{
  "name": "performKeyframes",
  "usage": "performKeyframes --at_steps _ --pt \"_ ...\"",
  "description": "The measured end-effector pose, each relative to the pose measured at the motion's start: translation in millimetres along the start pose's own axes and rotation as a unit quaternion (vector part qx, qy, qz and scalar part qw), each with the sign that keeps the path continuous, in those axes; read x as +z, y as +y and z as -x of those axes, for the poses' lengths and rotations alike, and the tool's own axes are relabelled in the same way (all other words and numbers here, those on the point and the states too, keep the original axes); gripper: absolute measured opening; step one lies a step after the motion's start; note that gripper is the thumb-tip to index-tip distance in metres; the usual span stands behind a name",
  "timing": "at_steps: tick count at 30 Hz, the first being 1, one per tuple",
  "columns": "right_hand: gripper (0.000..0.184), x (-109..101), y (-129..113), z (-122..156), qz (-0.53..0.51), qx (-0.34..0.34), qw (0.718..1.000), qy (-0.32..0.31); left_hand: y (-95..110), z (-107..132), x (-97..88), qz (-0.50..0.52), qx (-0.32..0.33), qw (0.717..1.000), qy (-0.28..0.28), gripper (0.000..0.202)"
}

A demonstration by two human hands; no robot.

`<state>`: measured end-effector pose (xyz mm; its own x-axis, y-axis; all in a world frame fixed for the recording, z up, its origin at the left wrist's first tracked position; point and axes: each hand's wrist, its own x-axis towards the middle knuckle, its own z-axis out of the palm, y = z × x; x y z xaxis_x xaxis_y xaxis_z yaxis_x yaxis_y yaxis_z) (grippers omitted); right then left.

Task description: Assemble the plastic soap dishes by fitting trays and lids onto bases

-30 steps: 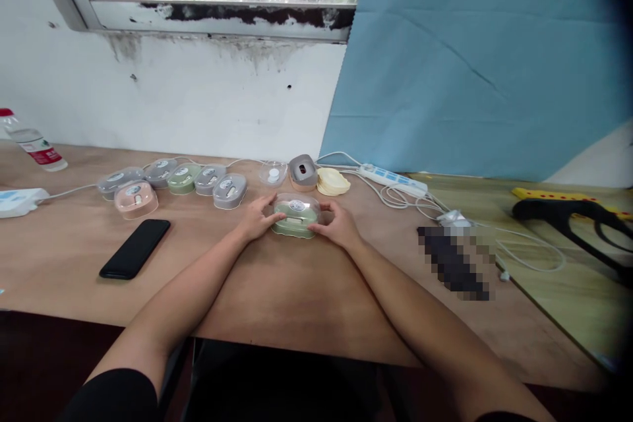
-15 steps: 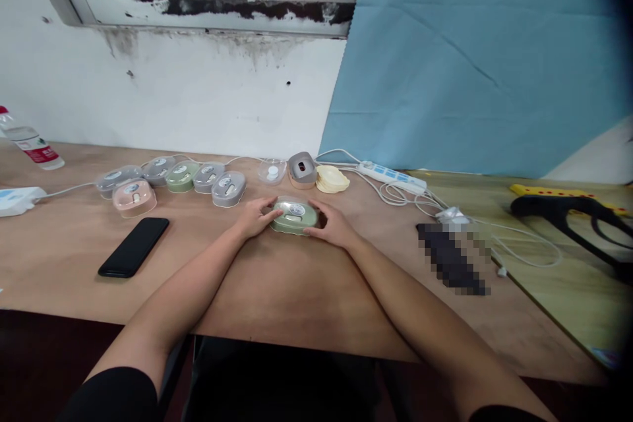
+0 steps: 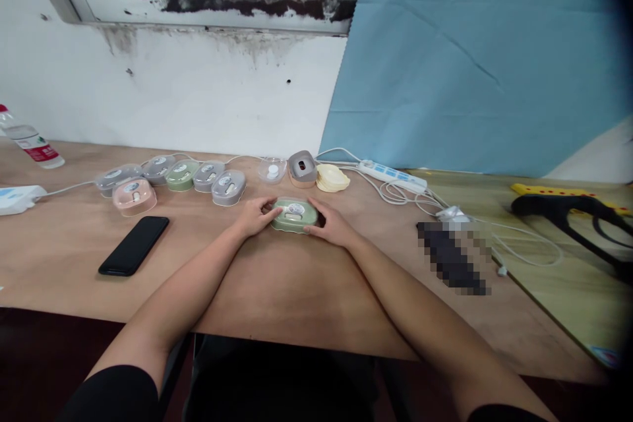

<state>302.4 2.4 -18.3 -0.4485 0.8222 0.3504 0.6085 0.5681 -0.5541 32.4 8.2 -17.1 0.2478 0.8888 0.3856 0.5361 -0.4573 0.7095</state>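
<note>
Fingers [image 3: 274, 213] of the left hand [image 3: 254, 217] and right hand [image 3: 334, 223] clasp the green box [image 3: 295, 219] from both ends, right of the phone [image 3: 134, 246], and uneven pressure from either side could skew its clear cover [image 3: 302, 208].

Lidded box [image 3: 295, 219] set on table [image 3: 287, 283], flanked by left hand [image 3: 256, 217] and right hand [image 3: 333, 224], touched by both. Behind it, from left to right: loose lid [image 3: 271, 171], uncovered box [image 3: 302, 175], stack of shallow dishes [image 3: 332, 179]. Six more lidded boxes [image 3: 182, 176] grouped to left. Smartphone [image 3: 134, 246] laid in front of group. At far left, bottle [image 3: 32, 140] placed behind power strip [image 3: 20, 200]. Second power strip [image 3: 392, 176] laid right of dishes.
</note>
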Motion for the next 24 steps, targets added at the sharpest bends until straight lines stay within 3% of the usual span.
performKeyframes --at_steps 6,9,13,16,19,24 --pt "0.084 0.8 -2.1 -0.7 0.000 -0.012 1.000 -0.001 3.6 -0.3 -0.1 -0.010 0.013 1.000 -0.004 0.056" --pt "0.080 3.6 -1.4 -1.7 0.004 -0.009 1.000 0.025 4.5 -0.5 -0.5 -0.025 0.064 0.997 -0.022 0.052" --pt "0.068 7.1 4.8 -3.9 0.021 0.051 0.993 0.107 5.4 -0.5 -2.7 -0.070 0.152 0.985 -0.034 0.049" --pt "0.057 6.8 7.2 -4.5 0.019 0.071 0.991 0.110 10.3 0.6 -3.4 -0.096 0.206 0.972 -0.054 0.040" --pt "0.050 5.1 4.1 -3.7 0.019 0.044 0.995 0.087 18.0 2.2 -2.3 -0.113 0.192 0.973 -0.054 0.035" --pt "0.045 4.8 1.0 -2.9 0.049 -0.009 0.997 0.051 17.8 1.3 -1.9 -0.175 0.110 0.978 0.024 0.034"
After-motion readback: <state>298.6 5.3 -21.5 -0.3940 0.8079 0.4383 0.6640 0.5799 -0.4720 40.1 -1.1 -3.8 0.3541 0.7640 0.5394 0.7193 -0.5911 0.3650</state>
